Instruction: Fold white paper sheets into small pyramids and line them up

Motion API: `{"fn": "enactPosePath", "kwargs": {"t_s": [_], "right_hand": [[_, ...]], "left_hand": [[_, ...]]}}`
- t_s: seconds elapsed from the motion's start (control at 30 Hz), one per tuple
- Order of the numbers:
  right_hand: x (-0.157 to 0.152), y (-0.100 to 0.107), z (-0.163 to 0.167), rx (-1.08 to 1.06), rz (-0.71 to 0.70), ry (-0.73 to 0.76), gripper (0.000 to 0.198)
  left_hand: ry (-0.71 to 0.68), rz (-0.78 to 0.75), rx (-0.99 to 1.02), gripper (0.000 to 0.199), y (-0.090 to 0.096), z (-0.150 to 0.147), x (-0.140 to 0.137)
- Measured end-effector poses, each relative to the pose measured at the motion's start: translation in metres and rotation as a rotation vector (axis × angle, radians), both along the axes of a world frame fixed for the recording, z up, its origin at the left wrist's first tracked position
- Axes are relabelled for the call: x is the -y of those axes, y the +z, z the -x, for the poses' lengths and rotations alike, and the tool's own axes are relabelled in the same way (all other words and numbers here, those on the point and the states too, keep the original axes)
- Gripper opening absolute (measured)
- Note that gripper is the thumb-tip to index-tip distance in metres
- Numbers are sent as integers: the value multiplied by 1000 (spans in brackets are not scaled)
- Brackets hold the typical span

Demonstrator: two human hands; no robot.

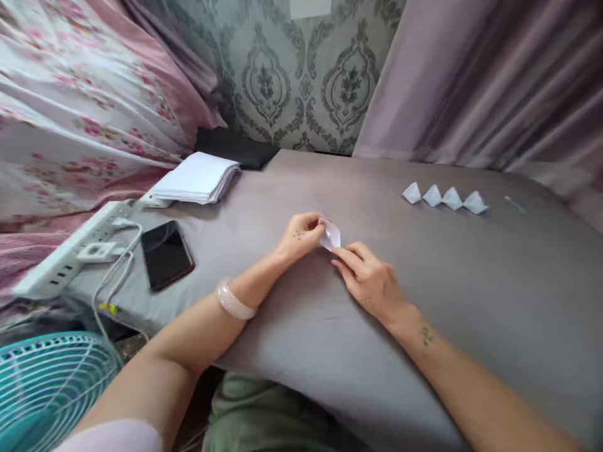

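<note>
A small piece of folded white paper (332, 235) is held up just above the grey cloth surface, between my two hands. My left hand (304, 235) pinches its left side, thumb in front and fingers behind. At its lower right corner, the thumb and index finger of my right hand (370, 276) close on the edge. The exact folds are too small to make out. Farther back on the right stand several folded white paper shapes (452, 199) in a row, pointed at the top.
A stack of white paper (198, 177) lies back left, by a black flat item (235, 147). Nearer are a dark phone (166, 254), a white power strip (70, 248) with cables and a teal fan (51, 389). A thin stick-like item (515, 204) lies far right.
</note>
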State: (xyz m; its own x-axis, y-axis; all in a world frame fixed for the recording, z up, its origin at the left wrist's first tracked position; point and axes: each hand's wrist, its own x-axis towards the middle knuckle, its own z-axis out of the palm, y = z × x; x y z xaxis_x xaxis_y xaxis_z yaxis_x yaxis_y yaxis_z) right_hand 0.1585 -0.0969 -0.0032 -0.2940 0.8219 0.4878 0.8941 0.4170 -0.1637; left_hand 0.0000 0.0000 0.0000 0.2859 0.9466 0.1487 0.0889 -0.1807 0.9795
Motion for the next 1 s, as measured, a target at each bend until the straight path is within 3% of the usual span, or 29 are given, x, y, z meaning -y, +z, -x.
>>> {"fn": "enactPosePath", "kwargs": {"t_s": [0.27,0.53,0.77,1.0], "right_hand": [[1,0,0,-8,-6,12,21],[0,1,1,-68,57,79,23],[-4,-1,-2,-205,103,56,21],[-2,3,-6,-299,32,40,20]], "left_hand": [[-32,105,27,16,4,0,2],[-148,342,77,13,2,-1,4],[-26,538,50,8,6,-3,-2],[-101,627,227,6,19,-2,-1]]}}
